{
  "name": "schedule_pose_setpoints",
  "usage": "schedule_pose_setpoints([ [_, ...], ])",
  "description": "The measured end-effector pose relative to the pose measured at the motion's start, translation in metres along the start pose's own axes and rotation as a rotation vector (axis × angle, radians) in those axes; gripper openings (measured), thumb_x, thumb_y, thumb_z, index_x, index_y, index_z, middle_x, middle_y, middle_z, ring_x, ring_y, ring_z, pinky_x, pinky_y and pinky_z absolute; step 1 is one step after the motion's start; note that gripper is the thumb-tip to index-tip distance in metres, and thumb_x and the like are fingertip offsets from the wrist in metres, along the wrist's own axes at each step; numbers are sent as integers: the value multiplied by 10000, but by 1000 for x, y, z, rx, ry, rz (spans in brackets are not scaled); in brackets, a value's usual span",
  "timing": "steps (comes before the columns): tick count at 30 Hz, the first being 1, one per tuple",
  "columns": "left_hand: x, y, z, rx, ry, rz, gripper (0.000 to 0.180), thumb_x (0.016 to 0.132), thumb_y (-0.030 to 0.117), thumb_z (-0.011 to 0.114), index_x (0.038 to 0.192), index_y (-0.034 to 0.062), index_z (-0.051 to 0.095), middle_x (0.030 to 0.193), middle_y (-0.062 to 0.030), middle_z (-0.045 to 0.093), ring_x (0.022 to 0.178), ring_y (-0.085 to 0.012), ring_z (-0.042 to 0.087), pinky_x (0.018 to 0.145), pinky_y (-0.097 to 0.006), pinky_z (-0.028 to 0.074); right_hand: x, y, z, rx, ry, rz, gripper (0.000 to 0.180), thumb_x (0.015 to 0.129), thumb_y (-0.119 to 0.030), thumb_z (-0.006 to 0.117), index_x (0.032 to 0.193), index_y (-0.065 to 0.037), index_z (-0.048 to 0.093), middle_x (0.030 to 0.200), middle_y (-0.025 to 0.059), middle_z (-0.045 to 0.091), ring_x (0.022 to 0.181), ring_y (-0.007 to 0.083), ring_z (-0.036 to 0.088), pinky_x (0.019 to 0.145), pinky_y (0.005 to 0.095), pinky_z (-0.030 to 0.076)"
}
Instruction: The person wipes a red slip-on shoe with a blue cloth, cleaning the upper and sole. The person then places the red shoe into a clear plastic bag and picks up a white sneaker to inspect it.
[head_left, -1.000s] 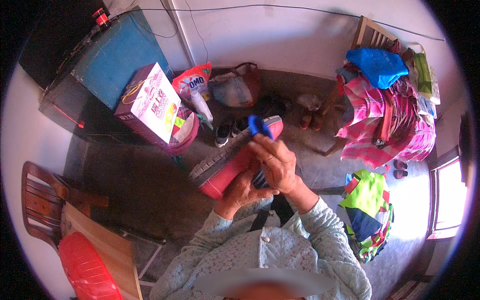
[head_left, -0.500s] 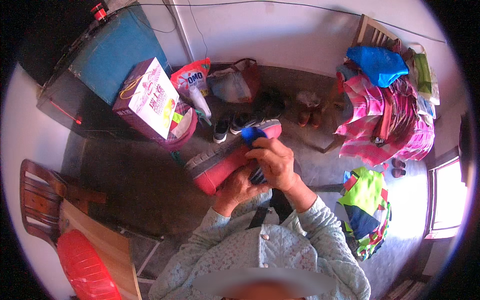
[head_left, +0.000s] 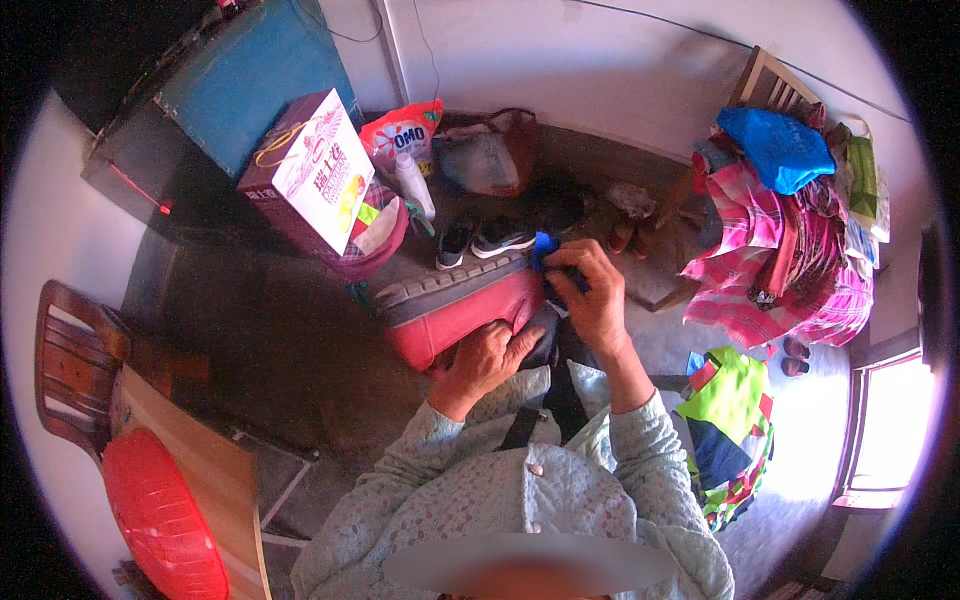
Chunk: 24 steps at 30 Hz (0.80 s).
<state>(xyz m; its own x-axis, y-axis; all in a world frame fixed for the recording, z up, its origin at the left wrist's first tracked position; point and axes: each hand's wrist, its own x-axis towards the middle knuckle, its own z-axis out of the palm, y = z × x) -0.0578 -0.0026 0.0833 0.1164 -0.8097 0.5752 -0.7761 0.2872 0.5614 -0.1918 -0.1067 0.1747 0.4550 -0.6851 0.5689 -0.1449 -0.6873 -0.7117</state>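
Note:
A red shoe (head_left: 440,328) with a thick grey treaded sole is tilted on its side in front of me, sole turned away and up. My left hand (head_left: 480,362) grips it along its near side, with some fingers hidden behind or inside the shoe. At the shoe's right end, my right hand (head_left: 597,305) pinches a small bright blue piece (head_left: 544,247), pressed to the edge of the sole. Whether that piece is a cloth or a brush I cannot tell, as the fingers cover most of it.
Dark shoes (head_left: 500,238) stand on the floor beyond, near a white bottle (head_left: 412,185), a detergent bag (head_left: 405,130) and a carton (head_left: 315,175). Clothes cover a chair (head_left: 775,230) at right, above a bright green-yellow pile (head_left: 730,400). A red basin (head_left: 165,515) sits lower left.
My right hand has moved right with the blue piece, from the sole's upper side to the shoe's end. The shoe has turned slightly, and my left hand's grip shows more openly.

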Motion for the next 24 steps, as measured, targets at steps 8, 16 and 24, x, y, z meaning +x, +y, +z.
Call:
schedule_pose_setpoints([
  [8, 25, 4, 29, 737, -131, -9, 200, 855, 175, 540, 996, 43, 591, 883, -170, 592, 833, -346, 572, 796, -408, 451, 5, -47, 50, -340, -229, -415, 283, 683, -124, 554, 960, -69, 559, 869, 62, 492, 732, 222, 587, 581, 313, 503],
  [16, 11, 8, -13, -322, 198, -72, 213, 871, 143, 589, 1039, 14, 612, 1006, -129, 622, 922, -274, 580, 832, -371, 435, 6, -10, 14, -361, 63, -182, 207, 713, -55, 651, 917, -85, 630, 870, 85, 582, 743, 255, 615, 615, 347, 516],
  [24, 13, 16, -18, -422, 203, -173, 197, 857, 142, 606, 1017, 29, 617, 979, -120, 614, 935, -265, 574, 856, -354, 414, -28, 32, 3, 59, 185, 203, 149, 841, -79, 604, 971, -7, 602, 907, 54, 585, 883, 149, 542, 806, 257, 419],
])
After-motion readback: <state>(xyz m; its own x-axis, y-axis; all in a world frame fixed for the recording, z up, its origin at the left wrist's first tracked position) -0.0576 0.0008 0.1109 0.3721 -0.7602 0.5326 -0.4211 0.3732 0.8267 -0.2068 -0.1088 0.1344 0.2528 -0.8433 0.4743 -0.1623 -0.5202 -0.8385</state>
